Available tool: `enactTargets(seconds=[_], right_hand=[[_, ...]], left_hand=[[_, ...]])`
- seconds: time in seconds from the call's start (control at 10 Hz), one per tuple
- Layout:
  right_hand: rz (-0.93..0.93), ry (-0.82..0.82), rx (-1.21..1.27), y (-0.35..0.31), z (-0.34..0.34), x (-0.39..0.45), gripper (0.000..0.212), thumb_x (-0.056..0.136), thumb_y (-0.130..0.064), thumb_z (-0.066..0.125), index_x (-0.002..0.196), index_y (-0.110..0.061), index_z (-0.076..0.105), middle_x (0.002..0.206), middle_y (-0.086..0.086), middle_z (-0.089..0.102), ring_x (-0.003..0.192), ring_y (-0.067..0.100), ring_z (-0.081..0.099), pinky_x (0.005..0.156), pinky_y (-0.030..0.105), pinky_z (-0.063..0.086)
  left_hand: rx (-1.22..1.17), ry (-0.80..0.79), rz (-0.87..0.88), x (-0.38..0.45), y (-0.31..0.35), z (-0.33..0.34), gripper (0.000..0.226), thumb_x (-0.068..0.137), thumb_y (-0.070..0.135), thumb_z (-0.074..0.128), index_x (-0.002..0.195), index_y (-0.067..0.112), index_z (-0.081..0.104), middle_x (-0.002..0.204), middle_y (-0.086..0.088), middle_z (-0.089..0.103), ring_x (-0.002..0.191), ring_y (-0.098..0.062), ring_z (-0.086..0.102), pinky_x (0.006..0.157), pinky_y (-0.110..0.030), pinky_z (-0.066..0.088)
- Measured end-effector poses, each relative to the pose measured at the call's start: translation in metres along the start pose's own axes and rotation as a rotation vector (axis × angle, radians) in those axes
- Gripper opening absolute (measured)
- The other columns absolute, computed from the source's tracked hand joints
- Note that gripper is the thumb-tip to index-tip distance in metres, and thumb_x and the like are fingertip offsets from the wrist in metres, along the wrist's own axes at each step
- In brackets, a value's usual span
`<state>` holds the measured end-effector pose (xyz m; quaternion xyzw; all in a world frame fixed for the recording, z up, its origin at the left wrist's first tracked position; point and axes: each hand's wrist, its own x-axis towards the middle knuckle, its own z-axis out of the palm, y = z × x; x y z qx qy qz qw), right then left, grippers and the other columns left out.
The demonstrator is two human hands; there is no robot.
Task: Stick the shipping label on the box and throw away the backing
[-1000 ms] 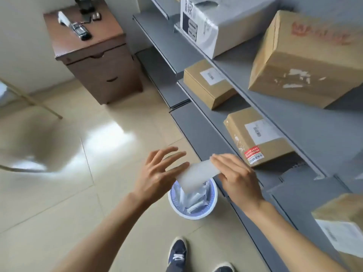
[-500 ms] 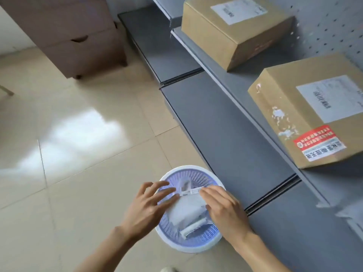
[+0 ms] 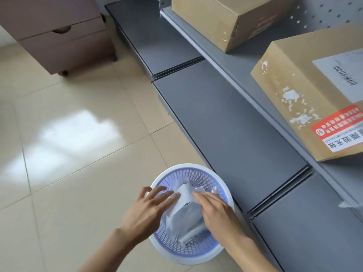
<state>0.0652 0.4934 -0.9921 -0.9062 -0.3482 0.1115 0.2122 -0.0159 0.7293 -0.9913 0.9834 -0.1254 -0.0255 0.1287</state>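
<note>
We have lowered the backing (image 3: 183, 209) from above the bin (image 3: 224, 185) into its mouth. Our left hand (image 3: 149, 211) and right hand (image 3: 218, 211) pinch it between flat fingers; dropping it remains.

Bin (image 3: 198, 258): white rim, lilac mesh, on tiled floor (image 3: 78, 154) beside grey shelving (image 3: 235, 122). Contents: crumpled paper. Left hand (image 3: 146, 214) and right hand (image 3: 218, 212) over it, fingers pressing backing (image 3: 184, 199). Shelf above: labelled box (image 3: 306, 91), second box (image 3: 225, 18). Brown drawers (image 3: 64, 40) beyond.
</note>
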Motion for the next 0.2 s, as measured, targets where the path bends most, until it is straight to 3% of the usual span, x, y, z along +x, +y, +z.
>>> enactTargets(seconds=[0.1,0.2], right_hand=[[0.003,-0.033,-0.059,0.004,-0.002,-0.005,0.068,0.055,0.001,0.084,0.12,-0.013,0.07,0.126,0.002,0.071,0.116,0.018,0.068,0.087,0.036,0.06],[0.031,-0.147,-0.12,-0.003,-0.011,-0.015,0.075,0.049,-0.024,0.093,0.12,-0.017,0.07,0.128,0.003,0.07,0.119,0.018,0.066,0.085,0.038,0.061]], left_hand=[[0.063,-0.069,0.022,-0.008,-0.004,-0.006,0.065,0.073,0.003,0.05,0.132,0.026,0.066,0.139,0.001,0.067,0.129,-0.025,0.061,0.096,-0.041,0.037],[0.094,-0.106,-0.006,-0.016,0.001,-0.021,0.058,0.078,0.006,0.042,0.126,0.025,0.068,0.138,0.0,0.068,0.13,-0.028,0.062,0.096,-0.043,0.039]])
